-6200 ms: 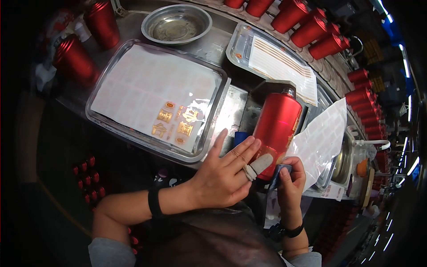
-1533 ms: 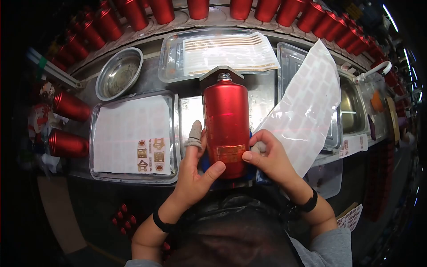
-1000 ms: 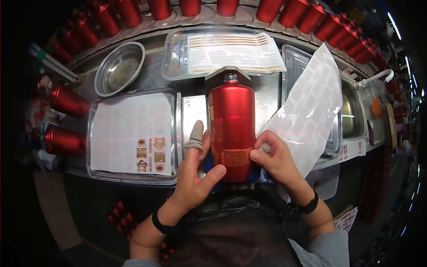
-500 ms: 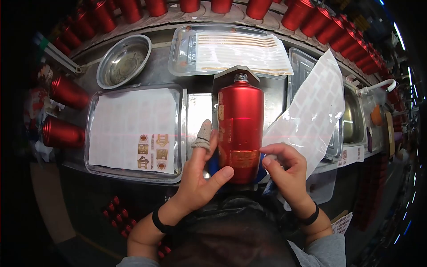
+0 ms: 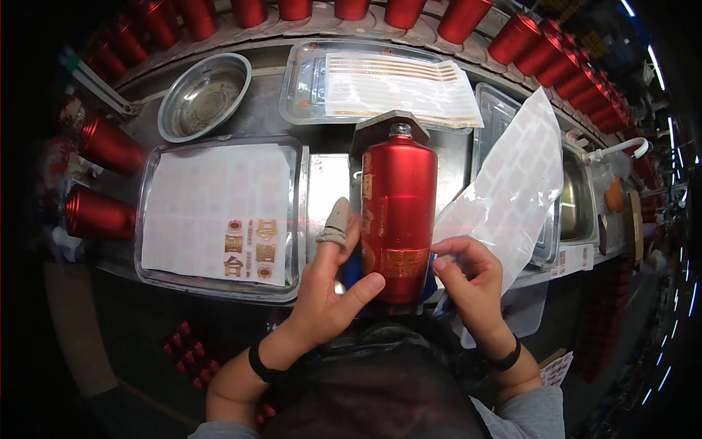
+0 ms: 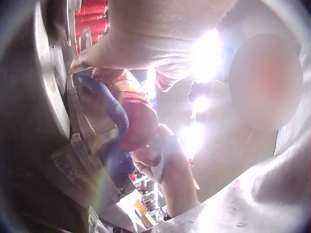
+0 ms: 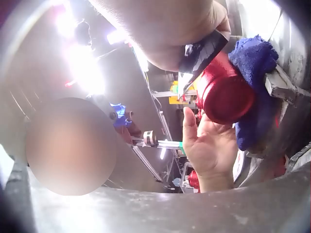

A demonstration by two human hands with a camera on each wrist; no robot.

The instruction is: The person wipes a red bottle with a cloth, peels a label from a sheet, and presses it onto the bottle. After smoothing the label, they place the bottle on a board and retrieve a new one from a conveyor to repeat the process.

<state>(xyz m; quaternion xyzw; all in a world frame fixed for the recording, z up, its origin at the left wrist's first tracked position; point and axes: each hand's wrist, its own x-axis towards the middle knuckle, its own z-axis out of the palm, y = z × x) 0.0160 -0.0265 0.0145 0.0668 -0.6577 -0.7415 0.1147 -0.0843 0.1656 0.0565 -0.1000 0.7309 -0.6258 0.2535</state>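
Note:
A red bottle [image 5: 398, 212] lies on its back, neck away from me, over a blue cloth [image 7: 252, 58]. Gold characters show along its left side, and a gold band label [image 5: 407, 262] crosses its lower front. My left hand [image 5: 318, 285] touches the bottle's lower left side with fairly straight fingers, the thumb reaching toward its front. A pale cloth finger cot [image 5: 336, 222] covers one of its fingers. At the label's right end is my right hand [image 5: 475, 278], fingers bent. It holds a dark flat piece [image 7: 201, 56], seen in the right wrist view, whose kind I cannot tell.
On the left, a metal tray [image 5: 302, 212] holds a white sheet of gold characters [image 5: 212, 197]. A metal bowl [image 5: 179, 121] and a tray of striped strips [image 5: 398, 84] stand behind. Clear film [image 5: 512, 179] leans right, before a sink [image 5: 583, 194]. Red bottles [image 5: 464, 18] line the back.
The bottle has turned slightly, bringing the gold characters on its left side further into view. My right fingertips have come away from the label's front toward its right edge.

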